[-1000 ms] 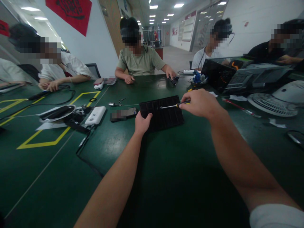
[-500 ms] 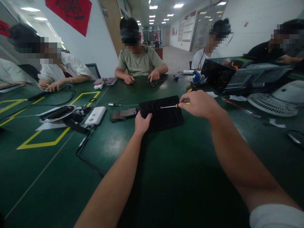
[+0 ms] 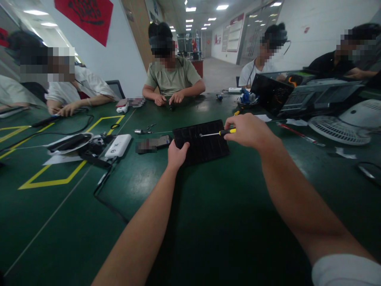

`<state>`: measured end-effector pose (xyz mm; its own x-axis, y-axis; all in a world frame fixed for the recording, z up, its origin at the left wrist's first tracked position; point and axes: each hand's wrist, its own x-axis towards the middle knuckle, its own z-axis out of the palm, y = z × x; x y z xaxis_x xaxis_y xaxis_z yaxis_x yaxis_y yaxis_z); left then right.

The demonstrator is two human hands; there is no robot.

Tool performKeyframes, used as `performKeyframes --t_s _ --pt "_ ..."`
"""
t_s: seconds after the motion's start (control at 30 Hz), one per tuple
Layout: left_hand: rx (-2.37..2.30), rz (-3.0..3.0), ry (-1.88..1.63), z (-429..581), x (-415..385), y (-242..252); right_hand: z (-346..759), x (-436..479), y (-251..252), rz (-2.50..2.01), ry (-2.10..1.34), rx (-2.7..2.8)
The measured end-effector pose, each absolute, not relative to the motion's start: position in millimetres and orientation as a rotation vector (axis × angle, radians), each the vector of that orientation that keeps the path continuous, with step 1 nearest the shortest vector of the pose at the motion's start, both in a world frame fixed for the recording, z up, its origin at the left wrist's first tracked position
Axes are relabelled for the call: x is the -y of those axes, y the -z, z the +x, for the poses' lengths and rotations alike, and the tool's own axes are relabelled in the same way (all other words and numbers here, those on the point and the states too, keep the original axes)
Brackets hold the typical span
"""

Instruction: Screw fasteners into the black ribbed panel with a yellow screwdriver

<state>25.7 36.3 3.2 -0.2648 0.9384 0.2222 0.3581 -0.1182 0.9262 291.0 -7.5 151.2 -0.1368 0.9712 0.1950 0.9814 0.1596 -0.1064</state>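
Observation:
A flat black rectangular panel with ribs or compartments [image 3: 205, 149] lies tilted over the green table, in front of me. My left hand [image 3: 177, 153] grips its left edge, thumb on top. In my right hand [image 3: 245, 131] is a screwdriver [image 3: 210, 134] with a yellow and black handle, held in a pinch near the panel's right side. Its shaft points left across the panel, and the tip is over the upper middle. Whether the tip touches a screw is too small to tell.
Left of the panel lie a phone [image 3: 162, 141], small metal parts [image 3: 138, 131] and a white power bank [image 3: 118, 145] with a cable. A white fan [image 3: 342, 123] and an opened computer case [image 3: 318, 97] stand at right. Several people sit around the table [image 3: 89, 238].
More of the screwdriver's handle shows beyond my right fingers. The panel and my left hand have hardly moved. Across the table, a person's hands have come together around a small dark object.

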Motion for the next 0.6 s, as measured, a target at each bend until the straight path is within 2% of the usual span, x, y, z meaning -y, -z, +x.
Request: performKeyframes --t_s 0.6 --pt "-1.645 1.459 -1.385 25.5 -38.5 -1.1 291.8 5.8 -150.9 -1.885 0.059 2.185"
